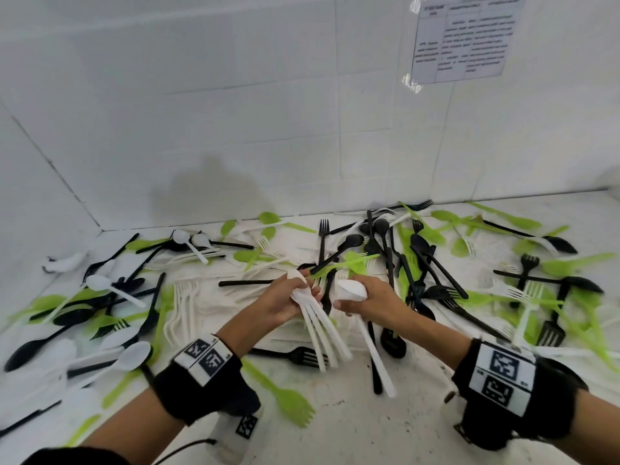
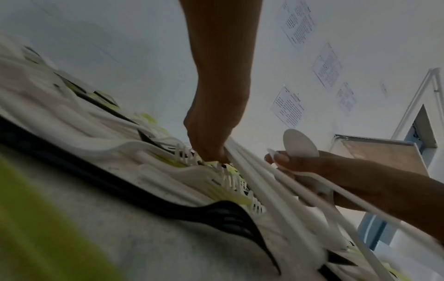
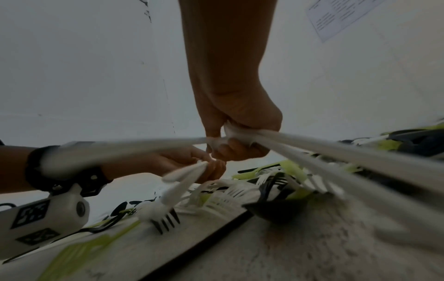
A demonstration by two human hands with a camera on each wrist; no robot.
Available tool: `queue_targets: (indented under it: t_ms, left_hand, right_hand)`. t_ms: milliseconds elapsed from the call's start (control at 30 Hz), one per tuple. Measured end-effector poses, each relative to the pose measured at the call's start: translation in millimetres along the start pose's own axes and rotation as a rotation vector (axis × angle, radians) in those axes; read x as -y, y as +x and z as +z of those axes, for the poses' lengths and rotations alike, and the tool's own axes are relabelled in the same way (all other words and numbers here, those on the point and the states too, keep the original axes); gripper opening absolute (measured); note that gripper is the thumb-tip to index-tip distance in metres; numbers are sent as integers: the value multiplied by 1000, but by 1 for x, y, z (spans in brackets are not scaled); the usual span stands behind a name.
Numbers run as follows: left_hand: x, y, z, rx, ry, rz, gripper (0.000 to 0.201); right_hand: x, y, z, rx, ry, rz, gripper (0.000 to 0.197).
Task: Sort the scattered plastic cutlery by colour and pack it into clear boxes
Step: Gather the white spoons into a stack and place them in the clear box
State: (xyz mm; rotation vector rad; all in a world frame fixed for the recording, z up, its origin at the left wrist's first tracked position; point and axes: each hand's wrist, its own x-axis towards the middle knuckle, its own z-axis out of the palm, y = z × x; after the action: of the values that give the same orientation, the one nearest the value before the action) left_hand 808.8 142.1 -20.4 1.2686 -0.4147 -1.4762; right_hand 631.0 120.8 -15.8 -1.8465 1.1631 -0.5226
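Green fork [image 1: 292, 402]: nearest you on the speckled counter [image 1: 385, 431], tines toward you, lying alone below the left wrist.

Left hand [image 1: 285, 298]: your fingers are curled tight round a bundle of white spoons [image 1: 322, 333], bowls gathered in the fist, handles fanning down and toward you, unaligned at the ends.

Right hand [image 1: 369, 302]: your fingers are clamped on a white spoon [image 1: 375, 357] by its bowl, the handle hanging toward the counter; the two fists sit just beside each other (a handover looks likely).

Risk, the bundle: the handles splay loosely, so one can slide out and fall among the mixed pieces if you ease your grip while merging.

Risk, the snag: a green piece [image 1: 345, 261] lies just behind your knuckles, and the hanging handles pass over a black fork [image 1: 295, 355]; dragging low could hook the wrong colour.

Cutlery look: thin, glossy, light plastic in white, black and lime green, spoons and forks crossed in heaps from left to right.

Far pile: black spoons [image 1: 382, 236] and green pieces are densest against the white tiled wall [image 1: 235, 112].

Boxes: none in view.
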Motion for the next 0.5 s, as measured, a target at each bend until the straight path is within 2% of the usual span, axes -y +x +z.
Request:
queue_targets:
  t_ms: [67, 133, 233, 333, 433, 500]
  left_hand:
    - [1, -2, 0, 39, 35, 8, 26]
    - [3, -5, 2, 95, 60, -4, 18]
    - [11, -5, 5, 178, 128, -34, 9]
    - [16, -5, 6, 208, 191, -14, 10]
    - [16, -6, 6, 266, 210, -4, 9]
    - [17, -5, 5, 263, 227, -6, 13]
  right_hand:
    - [-1, 4, 0, -39, 66, 24, 23]
    - [0, 7, 3, -57, 182, 48, 17]
    - [5, 9, 6, -8, 335, 143, 4]
    - [9, 9, 9, 26, 410, 203, 15]
    - [11, 7, 13, 41, 469, 205, 13]
    - [9, 6, 14, 51, 499, 208, 25]
